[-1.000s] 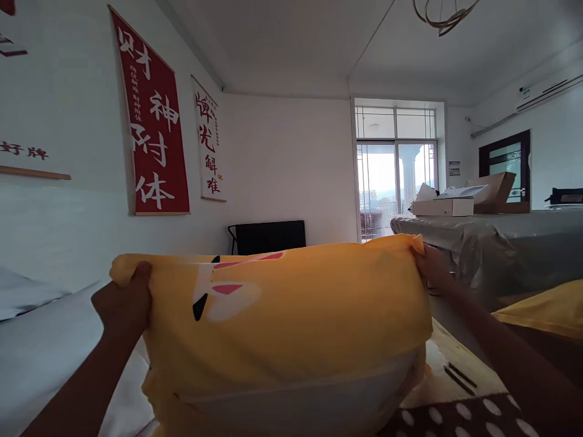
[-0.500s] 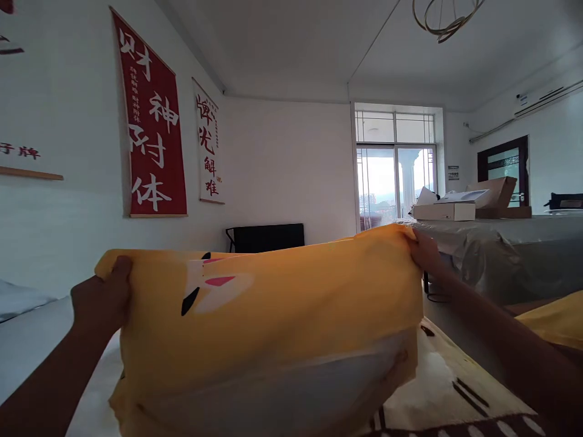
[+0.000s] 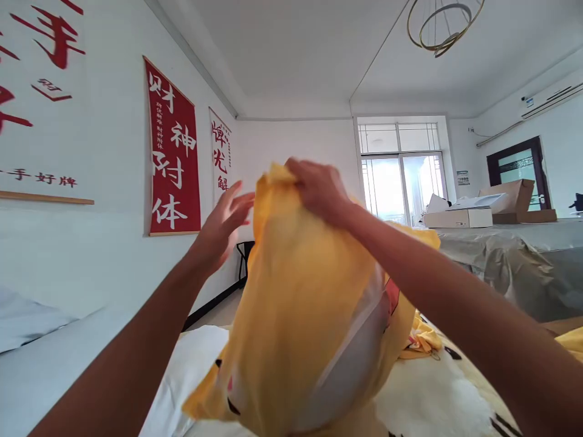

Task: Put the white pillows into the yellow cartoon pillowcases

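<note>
One white-sheeted bed (image 3: 191,364) fills the near part of the scene. Above its middle hangs a yellow fabric pillowcase (image 3: 300,291), bunched and upright, with a white pillow (image 3: 350,358) showing at its lower opening. The right hand (image 3: 319,191) pinches the case's top corner in closed fingers. The left hand (image 3: 223,224), fingers spread, hovers just left of that corner without gripping it.
</note>
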A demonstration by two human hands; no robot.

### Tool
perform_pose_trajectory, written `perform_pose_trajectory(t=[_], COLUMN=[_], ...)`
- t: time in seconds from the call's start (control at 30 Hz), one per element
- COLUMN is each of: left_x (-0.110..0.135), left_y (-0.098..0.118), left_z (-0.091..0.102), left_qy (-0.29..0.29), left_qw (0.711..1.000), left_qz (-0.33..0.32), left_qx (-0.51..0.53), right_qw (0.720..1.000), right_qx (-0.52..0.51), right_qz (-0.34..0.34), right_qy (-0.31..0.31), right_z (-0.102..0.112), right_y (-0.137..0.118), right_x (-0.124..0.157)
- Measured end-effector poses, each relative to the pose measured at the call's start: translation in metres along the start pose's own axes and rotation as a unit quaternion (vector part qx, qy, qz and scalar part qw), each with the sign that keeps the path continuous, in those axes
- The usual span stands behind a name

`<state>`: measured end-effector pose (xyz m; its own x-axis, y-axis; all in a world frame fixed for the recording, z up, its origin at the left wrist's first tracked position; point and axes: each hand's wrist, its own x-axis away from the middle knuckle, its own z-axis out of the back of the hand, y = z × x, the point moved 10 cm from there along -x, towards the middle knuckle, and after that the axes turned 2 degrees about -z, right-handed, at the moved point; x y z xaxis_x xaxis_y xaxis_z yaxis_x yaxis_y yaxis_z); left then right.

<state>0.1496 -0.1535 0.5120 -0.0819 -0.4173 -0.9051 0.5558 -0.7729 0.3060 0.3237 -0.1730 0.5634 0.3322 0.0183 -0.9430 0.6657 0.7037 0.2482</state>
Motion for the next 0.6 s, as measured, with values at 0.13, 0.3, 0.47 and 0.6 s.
perform_pose_trajectory(t=[0.13, 0.3, 0.47, 0.6], left_x=[-0.019, -0.013, -0.017, -0.014], left_y=[0.060, 0.051, 0.033, 0.029], left_z=[-0.046, -0.046, -0.014, 0.014], left_qy=[-0.205, -0.274, -0.170, -0.099], left_qw=[0.979, 0.957, 0.966, 0.970], left_qz=[0.002, 0.067, 0.115, 0.140], left_qx=[0.005, -0.073, -0.155, -0.171], right_qw=[0.993, 0.972, 0.911, 0.819], right_qx=[-0.110, -0.223, -0.287, -0.156], right_qz=[0.021, -0.033, -0.057, -0.150], right_qy=[-0.049, -0.069, -0.290, -0.532], right_z=[-0.032, -0.029, -0.022, -0.027], right_y=[-0.030, -0.025, 0.006, 0.089], right_x=[0.016, 0.005, 0.029, 0.116])
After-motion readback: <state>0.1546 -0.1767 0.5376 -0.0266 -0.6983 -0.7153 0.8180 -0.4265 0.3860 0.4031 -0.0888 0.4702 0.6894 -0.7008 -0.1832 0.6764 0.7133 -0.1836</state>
